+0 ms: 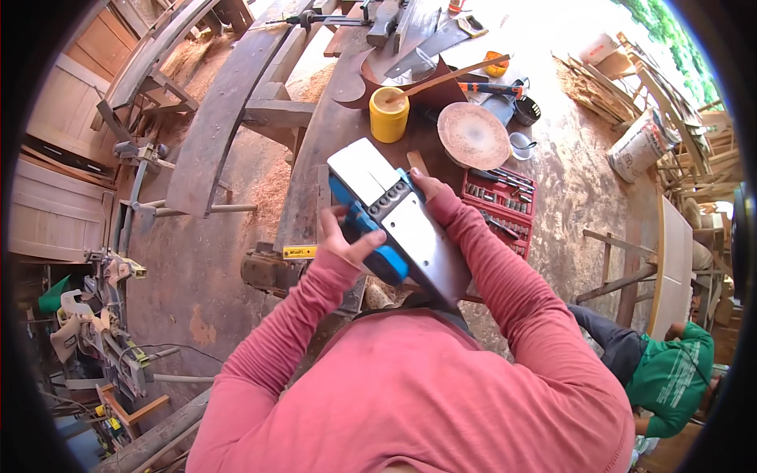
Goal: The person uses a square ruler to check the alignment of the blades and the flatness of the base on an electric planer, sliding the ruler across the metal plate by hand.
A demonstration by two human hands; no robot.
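Observation:
A blue electric hand planer (422, 236) is held up in front of my body, its metal sole turned upward and the cutter block with its row of bolts showing. My left hand (344, 240) is closed around the blue body on the left side. At the far right edge, my right hand (428, 185) grips the planer, with its thumb side showing and the other fingers hidden. Just beyond the planer stands a yellow tub (389, 118) with a wooden stick (449, 77) across its top. A red socket set case (501, 206) lies open to the right of my right hand.
The wooden bench (335, 134) carries a handsaw (438, 46), a round disc (473, 134), an orange-handled tool (493, 88) and a yellow level (300, 252). Curved boards (229, 118) stand left. A co-worker in green (670, 378) bends at the right. Wood piles (670, 102) lie behind.

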